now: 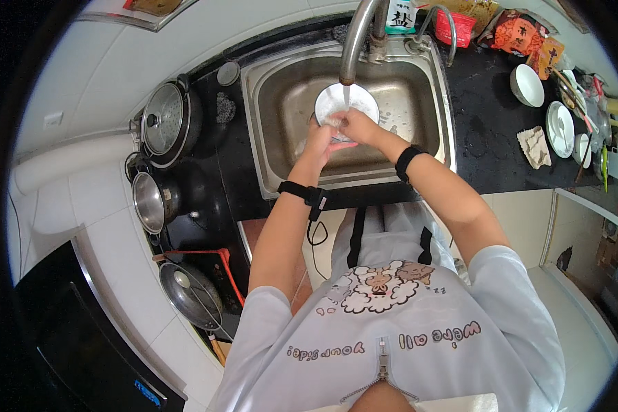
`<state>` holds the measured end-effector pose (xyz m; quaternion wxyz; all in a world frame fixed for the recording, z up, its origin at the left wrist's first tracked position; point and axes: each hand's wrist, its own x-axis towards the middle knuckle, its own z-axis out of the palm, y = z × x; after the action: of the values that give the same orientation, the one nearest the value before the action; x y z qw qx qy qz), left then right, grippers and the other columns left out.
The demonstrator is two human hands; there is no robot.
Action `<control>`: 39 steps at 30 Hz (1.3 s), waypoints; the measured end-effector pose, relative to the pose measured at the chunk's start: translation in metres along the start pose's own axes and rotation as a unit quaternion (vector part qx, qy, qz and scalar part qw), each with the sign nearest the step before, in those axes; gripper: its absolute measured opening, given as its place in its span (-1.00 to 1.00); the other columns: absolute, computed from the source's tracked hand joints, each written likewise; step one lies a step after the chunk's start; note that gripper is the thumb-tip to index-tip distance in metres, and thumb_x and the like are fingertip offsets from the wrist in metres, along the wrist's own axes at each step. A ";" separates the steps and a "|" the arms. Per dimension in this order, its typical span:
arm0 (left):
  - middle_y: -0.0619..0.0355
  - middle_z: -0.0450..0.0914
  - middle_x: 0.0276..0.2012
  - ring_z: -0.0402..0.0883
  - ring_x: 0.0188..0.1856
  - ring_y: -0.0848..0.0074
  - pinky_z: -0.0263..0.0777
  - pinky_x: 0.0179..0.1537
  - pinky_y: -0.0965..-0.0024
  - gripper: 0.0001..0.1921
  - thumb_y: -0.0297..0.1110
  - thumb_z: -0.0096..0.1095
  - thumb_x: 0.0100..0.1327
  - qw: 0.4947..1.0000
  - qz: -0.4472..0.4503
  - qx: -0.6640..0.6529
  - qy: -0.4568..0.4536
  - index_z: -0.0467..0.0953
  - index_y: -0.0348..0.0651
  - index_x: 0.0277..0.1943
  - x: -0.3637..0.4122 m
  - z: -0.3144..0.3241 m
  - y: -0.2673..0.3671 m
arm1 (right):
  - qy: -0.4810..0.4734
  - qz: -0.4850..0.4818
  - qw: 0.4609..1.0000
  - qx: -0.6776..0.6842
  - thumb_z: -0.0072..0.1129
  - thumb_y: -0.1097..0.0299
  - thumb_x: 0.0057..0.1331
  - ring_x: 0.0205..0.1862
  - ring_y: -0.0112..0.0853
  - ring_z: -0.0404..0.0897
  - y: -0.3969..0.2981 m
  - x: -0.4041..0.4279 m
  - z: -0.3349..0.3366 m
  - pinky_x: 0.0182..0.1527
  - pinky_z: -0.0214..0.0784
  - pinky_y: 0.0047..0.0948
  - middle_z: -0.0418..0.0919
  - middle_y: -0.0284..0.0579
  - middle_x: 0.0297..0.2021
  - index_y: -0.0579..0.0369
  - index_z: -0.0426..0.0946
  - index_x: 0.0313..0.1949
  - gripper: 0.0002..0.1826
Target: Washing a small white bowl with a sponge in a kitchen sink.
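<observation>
Over a stainless steel sink (298, 154), my left hand (321, 138) grips a white round dish (335, 96) with a dark rim from its near left side. My right hand (357, 125) is at the dish's near edge, its fingers bent over the inside; whether they hold something there cannot be told. A stream of water (346, 97) runs from the metal faucet (351, 56) into the dish, close to my right fingers. Drops of water lie on the sink floor to the right. Both wrists wear black straps.
Lidded pot (163, 119), steel pot (148, 202) and covered pan (185, 293) stand left. On the right counter are a white bowl (527, 85), stacked white dishes (554, 123), a crumpled cloth (534, 147) and food packets (517, 33). A small curved tap (450, 38) rises behind the sink.
</observation>
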<state>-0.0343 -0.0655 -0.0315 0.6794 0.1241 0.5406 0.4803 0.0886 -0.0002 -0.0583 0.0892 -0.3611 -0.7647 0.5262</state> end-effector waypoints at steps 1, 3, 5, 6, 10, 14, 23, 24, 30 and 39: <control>-0.18 0.30 0.09 0.46 0.01 -0.08 0.57 -0.19 -0.16 -0.34 -0.75 -0.21 -0.08 1.000 0.002 -0.027 0.010 0.07 -0.24 0.20 -0.003 -0.007 -0.003 | -0.002 -0.001 1.000 0.000 0.11 0.38 0.05 -0.22 -0.05 0.49 -0.006 -0.003 -0.002 -0.09 0.35 -0.18 0.47 0.10 -0.31 0.10 0.54 -0.11 -0.64; -0.18 0.29 0.09 0.46 0.01 -0.09 0.55 -0.17 -0.18 -0.32 -0.76 -0.22 -0.11 0.998 0.002 -0.054 0.015 0.07 -0.24 0.21 -0.007 -0.006 -0.005 | -0.013 -0.052 0.973 -0.225 0.09 0.43 0.05 -0.19 -0.06 0.50 -0.008 -0.009 -0.010 -0.10 0.37 -0.17 0.46 0.11 -0.31 0.10 0.57 -0.20 -0.72; -0.21 0.31 0.10 0.42 0.05 -0.10 0.53 -0.10 -0.16 -0.38 -0.73 -0.23 -0.08 0.998 0.013 -0.045 0.033 0.17 -0.39 0.18 -0.010 0.009 -0.002 | 0.053 -0.070 0.953 -0.290 0.09 0.44 0.02 -0.23 -0.04 0.53 0.002 -0.014 -0.012 -0.09 0.39 -0.18 0.50 0.14 -0.35 0.17 0.58 -0.25 -0.74; -0.21 0.31 0.10 0.42 0.05 -0.10 0.53 -0.10 -0.16 -0.38 -0.73 -0.23 -0.08 0.998 0.014 -0.044 0.032 0.17 -0.39 0.18 -0.009 0.010 -0.003 | 0.115 -0.093 0.925 -0.351 0.10 0.45 -0.01 -0.26 -0.02 0.55 0.003 -0.015 -0.011 -0.07 0.41 -0.20 0.54 0.17 -0.40 0.24 0.59 -0.30 -0.75; -0.18 0.35 0.06 0.47 0.01 -0.06 0.55 -0.15 -0.15 -0.38 -0.71 -0.23 -0.06 0.996 0.028 -0.026 0.078 0.12 -0.30 0.19 -0.003 0.009 -0.002 | 0.165 -0.048 0.913 -0.371 0.07 0.39 0.04 -0.20 0.00 0.49 -0.003 -0.014 0.000 -0.09 0.38 -0.17 0.48 0.17 -0.33 0.27 0.54 -0.36 -0.79; -0.16 0.34 0.04 0.50 -0.02 0.02 0.59 -0.27 -0.10 -0.40 -0.70 -0.22 -0.01 0.985 0.050 0.006 0.168 0.08 -0.21 0.18 0.009 0.011 -0.001 | 0.179 0.073 0.972 -0.133 0.09 0.40 0.02 -0.27 0.04 0.51 -0.030 -0.011 0.013 -0.13 0.40 -0.14 0.54 0.21 -0.44 0.31 0.57 -0.40 -0.78; -0.19 0.24 0.13 0.46 0.02 -0.11 0.53 -0.24 -0.27 -0.40 -0.74 -0.28 0.04 0.989 0.054 -0.063 0.121 0.01 -0.19 0.21 -0.001 0.014 0.012 | 0.189 -0.041 0.950 -0.243 0.09 0.41 0.07 -0.22 -0.01 0.49 -0.017 -0.020 -0.013 -0.07 0.35 -0.18 0.48 0.15 -0.35 0.23 0.58 -0.22 -0.72; -0.19 0.24 0.13 0.46 0.02 -0.11 0.53 -0.24 -0.27 -0.40 -0.74 -0.28 0.04 0.989 0.055 -0.062 0.120 0.01 -0.19 0.21 0.000 0.014 0.012 | 0.209 -0.064 0.926 -0.307 0.09 0.42 0.07 -0.22 -0.02 0.48 -0.014 -0.018 -0.016 -0.05 0.34 -0.19 0.47 0.13 -0.34 0.23 0.57 -0.19 -0.71; -0.23 0.17 0.18 0.43 0.04 -0.18 0.51 -0.21 -0.30 -0.37 -0.77 -0.33 0.03 0.987 0.035 -0.068 0.139 -0.05 -0.19 0.23 0.002 0.000 0.006 | 0.267 0.108 0.955 0.071 0.05 0.50 0.09 -0.17 -0.06 0.54 -0.007 -0.024 -0.021 -0.06 0.39 -0.26 0.54 0.14 -0.23 0.27 0.53 -0.19 -0.74; -0.30 0.09 0.19 0.34 0.11 -0.17 0.49 -0.05 -0.14 -0.28 -0.76 -0.22 0.04 0.932 0.079 0.118 0.333 -0.13 -0.22 0.31 0.009 -0.051 -0.006 | 0.148 0.290 0.647 0.690 -0.14 0.32 0.28 -0.24 -0.34 0.56 0.017 -0.023 -0.036 -0.24 0.42 -0.38 0.57 -0.20 -0.27 0.10 0.47 -0.18 -0.77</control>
<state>-0.0754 -0.0795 -0.0614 0.4012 0.0790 0.7771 0.4784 0.1316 0.0148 -0.0519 0.2675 -0.4716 -0.0139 0.8401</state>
